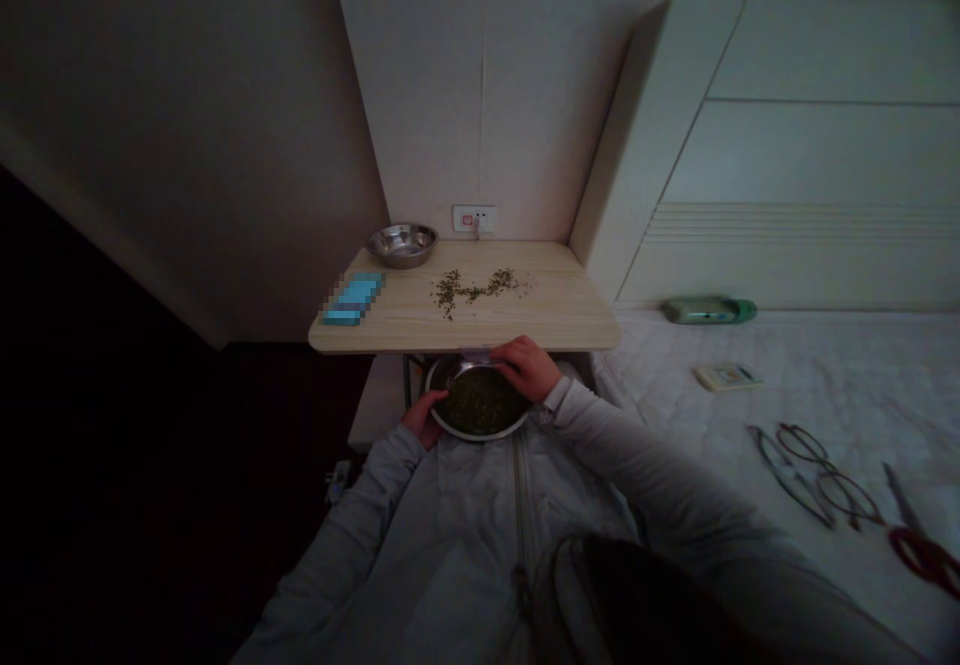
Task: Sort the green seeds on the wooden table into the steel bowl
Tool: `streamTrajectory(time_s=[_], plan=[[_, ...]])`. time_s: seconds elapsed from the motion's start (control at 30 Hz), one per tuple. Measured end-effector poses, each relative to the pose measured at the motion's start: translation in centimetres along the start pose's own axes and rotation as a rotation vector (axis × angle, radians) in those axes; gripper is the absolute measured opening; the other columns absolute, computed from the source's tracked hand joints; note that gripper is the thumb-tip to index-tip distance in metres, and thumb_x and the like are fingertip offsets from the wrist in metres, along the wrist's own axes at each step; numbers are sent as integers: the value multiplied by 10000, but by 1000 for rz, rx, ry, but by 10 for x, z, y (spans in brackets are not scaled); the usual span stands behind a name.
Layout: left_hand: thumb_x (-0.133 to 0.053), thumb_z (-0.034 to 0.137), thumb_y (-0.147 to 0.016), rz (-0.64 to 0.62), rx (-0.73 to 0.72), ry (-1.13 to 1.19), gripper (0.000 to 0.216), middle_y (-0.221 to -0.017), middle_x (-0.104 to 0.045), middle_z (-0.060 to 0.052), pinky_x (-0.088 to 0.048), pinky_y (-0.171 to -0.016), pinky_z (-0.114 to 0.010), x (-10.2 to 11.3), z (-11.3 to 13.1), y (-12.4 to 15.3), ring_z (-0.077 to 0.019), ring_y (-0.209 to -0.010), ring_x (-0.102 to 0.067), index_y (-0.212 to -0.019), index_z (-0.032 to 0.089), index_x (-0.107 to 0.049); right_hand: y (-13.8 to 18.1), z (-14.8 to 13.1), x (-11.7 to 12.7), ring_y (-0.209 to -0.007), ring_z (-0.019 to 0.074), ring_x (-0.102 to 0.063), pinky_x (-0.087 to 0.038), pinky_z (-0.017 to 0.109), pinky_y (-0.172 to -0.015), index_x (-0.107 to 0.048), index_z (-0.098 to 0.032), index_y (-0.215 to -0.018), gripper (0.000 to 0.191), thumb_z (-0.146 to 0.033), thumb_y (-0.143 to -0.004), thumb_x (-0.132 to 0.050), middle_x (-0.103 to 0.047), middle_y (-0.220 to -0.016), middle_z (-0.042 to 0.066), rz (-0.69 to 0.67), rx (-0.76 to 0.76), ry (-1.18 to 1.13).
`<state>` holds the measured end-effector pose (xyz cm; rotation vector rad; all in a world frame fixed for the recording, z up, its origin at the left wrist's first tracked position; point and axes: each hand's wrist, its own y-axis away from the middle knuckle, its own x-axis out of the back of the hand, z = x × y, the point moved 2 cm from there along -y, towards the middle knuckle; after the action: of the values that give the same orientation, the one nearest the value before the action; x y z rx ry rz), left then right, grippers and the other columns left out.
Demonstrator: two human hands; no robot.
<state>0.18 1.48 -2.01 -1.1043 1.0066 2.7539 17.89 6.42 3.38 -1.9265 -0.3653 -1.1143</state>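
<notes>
A steel bowl (480,436) rests at my lap, just under the near edge of the small table. Inside it lies a dark mass of small greenish grains (484,403). My left hand (424,419) grips the bowl's left side, thumb over the rim. Above the bowl's far right rim, my right hand (529,369) is closed, its fingertips at the table edge beside a thin pale strip (474,353). What exactly these fingers pinch is too dim to tell. On the tabletop, more small grains (472,293) are scattered in loose clumps.
The wooden table (540,330) carries a second steel bowl (403,245) at back left and a pixelated blue item (354,299). A wall socket (474,218) is behind. On the bed lie a green bottle (709,310), a small pale box (727,377), glasses (825,473) and red-handled scissors (922,555).
</notes>
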Motion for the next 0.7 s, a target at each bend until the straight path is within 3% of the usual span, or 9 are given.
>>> streamTrajectory(time_s=[0.7], plan=[[-436, 129, -664, 20, -31, 0, 332, -745, -657, -72, -419, -786, -318, 1, 1, -1, -207, -833, -568, -975, 78, -541, 1, 0, -1, -803, 157, -464, -371, 314, -744, -543, -171, -889, 224, -289, -760, -403, -590, -852, 47, 3, -14, -6]])
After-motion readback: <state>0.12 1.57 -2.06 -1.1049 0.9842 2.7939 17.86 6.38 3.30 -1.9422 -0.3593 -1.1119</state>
